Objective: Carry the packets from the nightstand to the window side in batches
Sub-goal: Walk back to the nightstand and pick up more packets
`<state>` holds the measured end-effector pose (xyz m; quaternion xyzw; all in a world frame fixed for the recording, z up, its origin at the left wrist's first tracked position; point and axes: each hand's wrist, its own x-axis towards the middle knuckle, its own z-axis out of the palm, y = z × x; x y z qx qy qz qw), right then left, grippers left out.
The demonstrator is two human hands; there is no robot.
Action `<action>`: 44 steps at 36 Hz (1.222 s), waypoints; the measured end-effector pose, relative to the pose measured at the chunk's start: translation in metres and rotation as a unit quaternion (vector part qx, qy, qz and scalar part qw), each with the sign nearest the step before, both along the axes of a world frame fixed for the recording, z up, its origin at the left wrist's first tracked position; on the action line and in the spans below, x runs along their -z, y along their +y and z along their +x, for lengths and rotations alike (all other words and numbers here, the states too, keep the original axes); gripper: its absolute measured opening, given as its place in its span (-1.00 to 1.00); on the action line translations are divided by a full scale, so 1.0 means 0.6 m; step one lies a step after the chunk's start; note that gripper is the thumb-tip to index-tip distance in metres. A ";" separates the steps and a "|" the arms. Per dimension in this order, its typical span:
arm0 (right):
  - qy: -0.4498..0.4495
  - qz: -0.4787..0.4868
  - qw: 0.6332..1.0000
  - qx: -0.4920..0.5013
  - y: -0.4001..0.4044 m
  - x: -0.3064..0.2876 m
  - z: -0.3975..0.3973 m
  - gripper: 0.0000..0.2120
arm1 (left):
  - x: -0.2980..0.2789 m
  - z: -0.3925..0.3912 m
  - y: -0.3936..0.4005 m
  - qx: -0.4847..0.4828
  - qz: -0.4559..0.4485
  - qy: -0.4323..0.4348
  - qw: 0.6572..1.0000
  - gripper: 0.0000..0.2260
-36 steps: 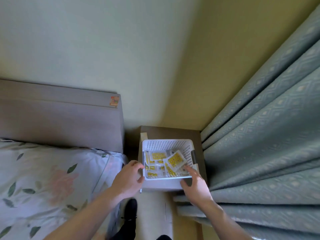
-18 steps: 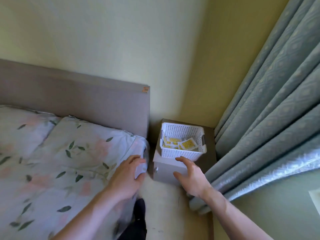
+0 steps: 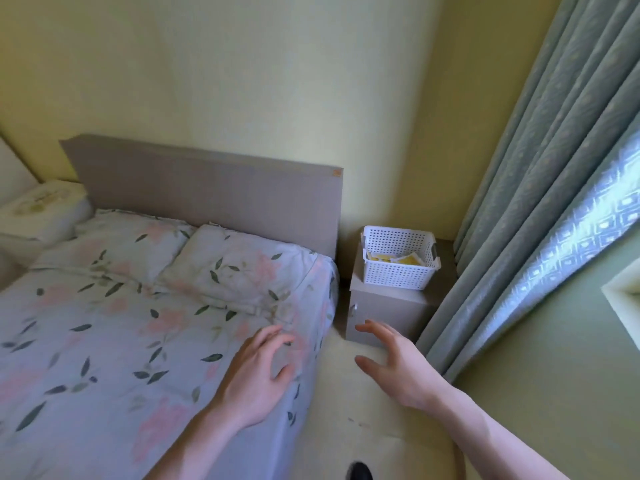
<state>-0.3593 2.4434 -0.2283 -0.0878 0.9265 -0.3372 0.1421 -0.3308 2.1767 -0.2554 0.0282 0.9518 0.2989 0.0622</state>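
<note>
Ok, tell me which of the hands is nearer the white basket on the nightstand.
Right. The right hand is open in front of the nightstand, below the white basket. The left hand is farther off, open over the bed's edge.

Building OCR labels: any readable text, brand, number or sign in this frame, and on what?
No text can be read.
Sticker on the headboard corner: orange, too small to read.
Packets in the basket: yellow print, blurred.
Both hands are bare and hold nothing.
</note>
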 end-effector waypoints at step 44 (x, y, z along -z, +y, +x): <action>-0.003 -0.064 0.964 -0.258 -0.596 -0.025 1.106 -0.49 | -0.057 1.349 -0.552 -0.281 -0.050 0.005 0.958 -0.62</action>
